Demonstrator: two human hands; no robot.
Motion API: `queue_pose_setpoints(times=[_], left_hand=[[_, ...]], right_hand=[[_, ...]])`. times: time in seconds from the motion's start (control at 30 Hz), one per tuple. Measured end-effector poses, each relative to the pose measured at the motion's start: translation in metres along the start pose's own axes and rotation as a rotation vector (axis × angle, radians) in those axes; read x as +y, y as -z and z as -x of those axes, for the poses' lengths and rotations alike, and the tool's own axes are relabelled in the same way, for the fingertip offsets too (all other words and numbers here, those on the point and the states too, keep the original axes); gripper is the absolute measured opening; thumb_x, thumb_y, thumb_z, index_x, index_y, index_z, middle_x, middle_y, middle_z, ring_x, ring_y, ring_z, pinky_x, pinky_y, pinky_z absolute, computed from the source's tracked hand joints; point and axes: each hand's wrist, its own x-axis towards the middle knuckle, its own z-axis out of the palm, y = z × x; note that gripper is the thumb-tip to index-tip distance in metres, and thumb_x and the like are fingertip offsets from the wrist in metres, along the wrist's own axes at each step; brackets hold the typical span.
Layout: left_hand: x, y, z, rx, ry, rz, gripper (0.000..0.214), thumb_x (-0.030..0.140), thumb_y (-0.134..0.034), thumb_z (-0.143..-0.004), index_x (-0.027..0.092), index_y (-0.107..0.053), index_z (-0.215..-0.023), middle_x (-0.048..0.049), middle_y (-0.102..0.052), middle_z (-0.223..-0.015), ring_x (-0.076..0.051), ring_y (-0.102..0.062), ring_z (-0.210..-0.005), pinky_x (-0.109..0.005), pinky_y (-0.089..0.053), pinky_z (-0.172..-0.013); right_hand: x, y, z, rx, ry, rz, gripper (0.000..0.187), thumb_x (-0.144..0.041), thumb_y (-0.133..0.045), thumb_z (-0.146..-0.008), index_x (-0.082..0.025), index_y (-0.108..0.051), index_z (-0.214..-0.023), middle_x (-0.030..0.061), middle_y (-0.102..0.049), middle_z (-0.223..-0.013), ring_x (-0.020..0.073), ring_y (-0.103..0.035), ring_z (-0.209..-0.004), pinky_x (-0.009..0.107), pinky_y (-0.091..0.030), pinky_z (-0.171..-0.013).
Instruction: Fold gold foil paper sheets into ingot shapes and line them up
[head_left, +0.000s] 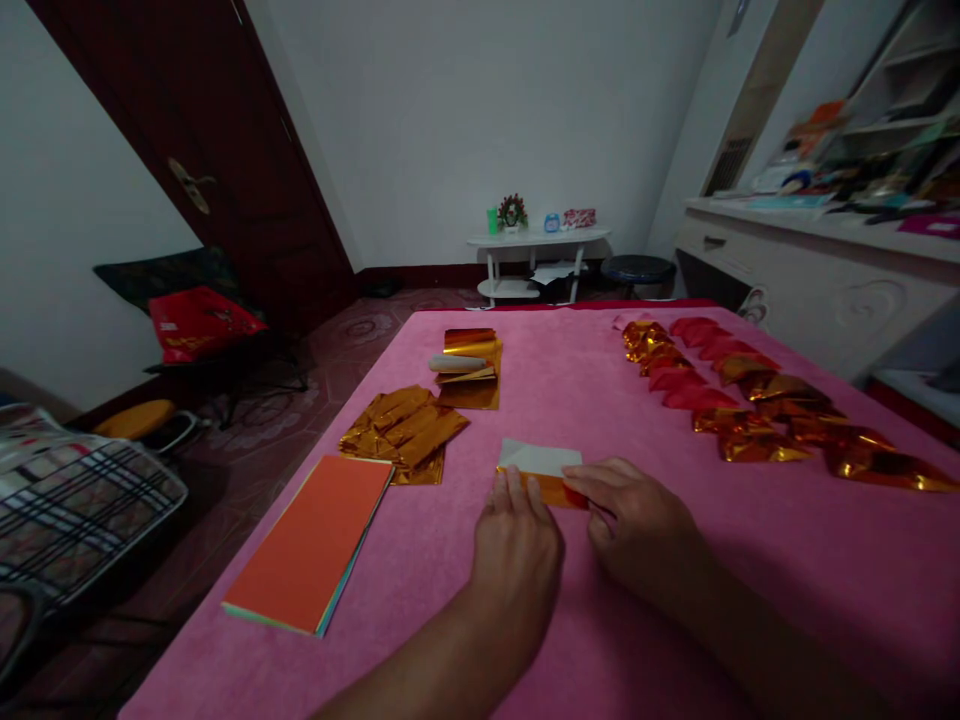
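Note:
A sheet of gold foil paper [553, 490] lies in front of me on the pink cloth, its near part folded up over a pale grey-white back [541, 457]. My left hand [519, 540] rests its outstretched fingers flat on the left end of the fold. At the right end, my right hand [634, 515] has thumb and fingers closed on the paper's edge; part of that edge is hidden by the fingers. Left of my hands sits a crumpled pile of gold foil sheets [401, 430]. Nearer me is a stack of coloured paper [311, 540] with an orange sheet on top.
Behind the pile are a gold foil roll [469, 342] and a grey rolled piece [457, 364]. Rows of folded gold and red foil pieces [757, 400] line the right side. A red bag [202, 322] rests on a chair; a white desk [817, 250] stands at right.

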Motion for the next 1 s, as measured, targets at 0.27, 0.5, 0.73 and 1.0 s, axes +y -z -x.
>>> queue_pose_setpoints(times=[0.27,0.5,0.73,1.0], left_hand=[[-0.012,0.000,0.001,-0.023,0.036,0.029,0.045,0.011,-0.051,-0.081,-0.006,-0.055,-0.123,-0.0296,-0.056,-0.123,-0.035,-0.058,-0.112,-0.040,-0.053,-0.087],[-0.030,-0.002,-0.012,0.008,0.060,0.240,0.030,0.014,-0.053,-0.084,0.006,-0.065,-0.110,-0.0203,-0.062,-0.119,-0.028,-0.062,-0.104,-0.039,-0.053,-0.085],[-0.052,-0.007,-0.017,0.181,-0.192,0.546,0.019,0.016,-0.054,-0.086,0.021,-0.070,-0.095,-0.0053,-0.066,-0.110,-0.020,-0.058,-0.106,-0.043,-0.040,-0.102],[-0.045,-0.011,-0.014,0.216,-0.222,0.852,0.026,0.003,-0.049,-0.081,0.017,-0.070,-0.087,-0.0060,-0.068,-0.094,-0.016,-0.060,-0.090,-0.028,-0.051,-0.081]], right_hand=[[0.007,0.001,0.000,-0.002,0.023,0.020,0.043,-0.005,-0.048,-0.069,-0.021,-0.069,-0.103,0.0036,-0.070,-0.106,0.0212,-0.059,-0.095,0.035,-0.049,-0.086],[0.023,-0.001,-0.004,0.006,0.131,-0.050,0.027,-0.011,-0.051,-0.081,-0.021,-0.071,-0.097,0.0046,-0.069,-0.101,0.0193,-0.058,-0.092,0.033,-0.047,-0.083],[0.007,0.001,0.001,-0.004,0.079,-0.087,0.020,-0.016,-0.051,-0.086,-0.020,-0.067,-0.076,0.0020,-0.062,-0.080,0.0159,-0.056,-0.079,0.028,-0.044,-0.073],[0.013,-0.004,-0.009,-0.054,-0.227,-0.232,0.016,-0.028,-0.057,-0.081,-0.022,-0.066,-0.069,-0.0013,-0.056,-0.071,0.0123,-0.054,-0.063,0.024,-0.040,-0.060]])
